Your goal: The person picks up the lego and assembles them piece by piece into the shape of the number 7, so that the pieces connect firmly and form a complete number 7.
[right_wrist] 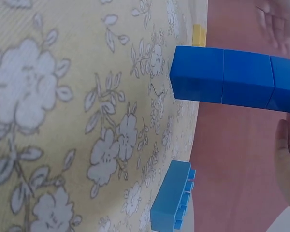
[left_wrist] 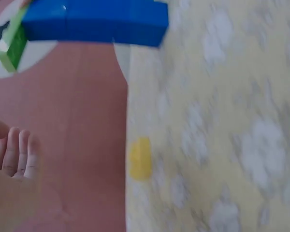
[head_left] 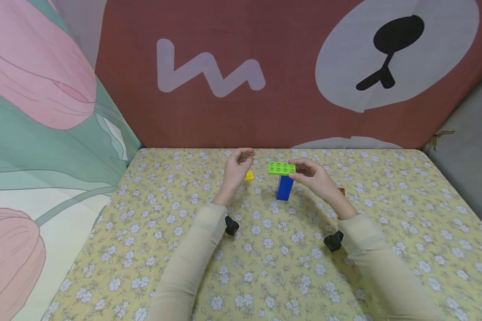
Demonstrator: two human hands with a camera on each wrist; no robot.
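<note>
A bright green studded toy brick sits across the top of an upright column of several blue bricks. The right hand pinches the green brick at its right end, thumb in front and fingers behind. In the right wrist view the blue bricks show seams between them; whether their base touches the cloth I cannot tell. To the left of the column, the left hand is raised with loosely bent fingers and nothing in it. A small yellow brick lies on the cloth just beyond the left hand.
A light blue studded brick lies on the cloth near the right hand. An orange-brown piece shows partly behind the right wrist. The table wears a yellow flowered cloth, with a reddish-brown printed backdrop at its far edge.
</note>
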